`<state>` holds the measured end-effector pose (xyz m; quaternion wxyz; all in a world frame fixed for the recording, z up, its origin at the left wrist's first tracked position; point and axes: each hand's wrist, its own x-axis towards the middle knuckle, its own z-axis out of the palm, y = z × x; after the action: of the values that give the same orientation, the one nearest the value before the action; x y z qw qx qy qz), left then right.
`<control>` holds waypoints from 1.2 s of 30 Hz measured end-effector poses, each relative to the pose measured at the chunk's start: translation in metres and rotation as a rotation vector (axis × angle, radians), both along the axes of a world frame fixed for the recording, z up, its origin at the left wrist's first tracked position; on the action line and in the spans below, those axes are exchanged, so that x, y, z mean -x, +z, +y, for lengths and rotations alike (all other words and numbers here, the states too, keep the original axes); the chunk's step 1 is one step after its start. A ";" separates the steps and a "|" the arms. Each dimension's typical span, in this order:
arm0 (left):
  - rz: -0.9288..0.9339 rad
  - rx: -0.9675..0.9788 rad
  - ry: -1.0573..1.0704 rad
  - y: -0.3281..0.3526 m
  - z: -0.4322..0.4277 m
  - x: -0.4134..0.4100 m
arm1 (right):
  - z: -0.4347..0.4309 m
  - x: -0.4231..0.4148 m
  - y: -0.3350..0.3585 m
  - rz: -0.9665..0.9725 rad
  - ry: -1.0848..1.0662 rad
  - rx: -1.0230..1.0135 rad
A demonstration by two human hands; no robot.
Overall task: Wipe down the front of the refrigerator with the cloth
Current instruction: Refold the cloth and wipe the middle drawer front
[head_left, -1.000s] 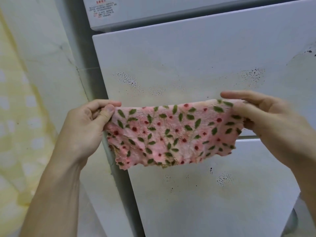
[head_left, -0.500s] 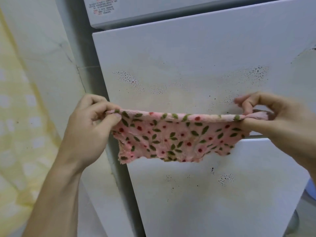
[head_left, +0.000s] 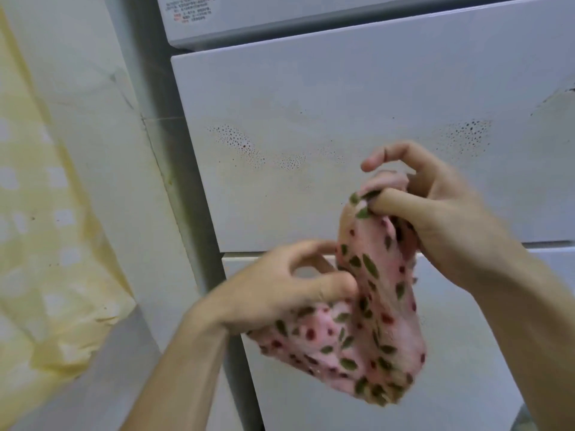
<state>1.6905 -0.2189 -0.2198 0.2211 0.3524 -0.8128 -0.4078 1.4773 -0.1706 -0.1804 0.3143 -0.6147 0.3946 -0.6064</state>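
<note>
A pink cloth point(head_left: 370, 331) printed with green leaves and red dots hangs bunched between my hands, in front of the white refrigerator point(head_left: 342, 98). My right hand point(head_left: 435, 213) pinches its top end between thumb and fingers. My left hand point(head_left: 280, 290) grips the cloth lower down at its left side, thumb pressed into the fabric. The fridge's middle door carries patches of dark specks and yellowish staining. The cloth does not touch the door.
A narrow gap separates the middle door from the lower door point(head_left: 389, 399). A label with red print point(head_left: 193, 9) sits on the upper door. Left of the fridge stand a pale wall point(head_left: 93, 88) and a yellow checked curtain point(head_left: 40, 244).
The cloth was stretched flat and wide between my hands. My left hand has come right and down towards my right hand, and the cloth now hangs folded and bunched.
</note>
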 end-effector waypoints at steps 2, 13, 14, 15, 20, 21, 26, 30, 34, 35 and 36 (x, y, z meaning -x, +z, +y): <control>0.015 -0.034 -0.069 -0.003 0.009 0.013 | -0.002 -0.008 0.008 0.041 -0.047 0.062; 0.589 0.012 0.065 0.017 0.013 0.010 | 0.006 -0.008 -0.019 0.482 -0.719 0.238; 0.642 0.017 0.113 0.019 0.014 0.010 | 0.012 -0.008 -0.019 0.502 -0.690 0.124; 0.690 0.024 0.168 0.021 0.016 0.010 | 0.018 -0.010 -0.018 0.525 -0.599 -0.042; 0.829 0.082 0.320 0.025 0.020 0.010 | 0.019 -0.017 -0.041 0.439 -0.071 -0.400; 0.824 0.080 0.324 0.025 0.021 0.010 | 0.016 -0.019 -0.045 0.345 -0.004 -0.396; 0.859 -0.019 0.287 0.028 0.025 0.010 | 0.009 -0.027 -0.051 -0.141 0.221 -0.263; 0.859 0.016 0.378 0.031 0.026 0.003 | 0.011 -0.026 -0.043 -0.214 0.064 -0.143; 0.824 0.109 0.436 0.035 0.025 -0.004 | 0.015 -0.030 -0.029 -0.351 -0.051 -0.069; 0.781 0.132 0.428 0.036 0.025 -0.006 | 0.016 -0.030 -0.027 -0.320 -0.092 -0.046; 0.737 0.145 0.409 0.036 0.025 -0.009 | 0.016 -0.029 -0.025 -0.253 -0.123 -0.025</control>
<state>1.6994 -0.1943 -0.1835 0.5973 0.3208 -0.6193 -0.3960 1.5068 -0.1542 -0.2055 0.3312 -0.5040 0.3962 -0.6924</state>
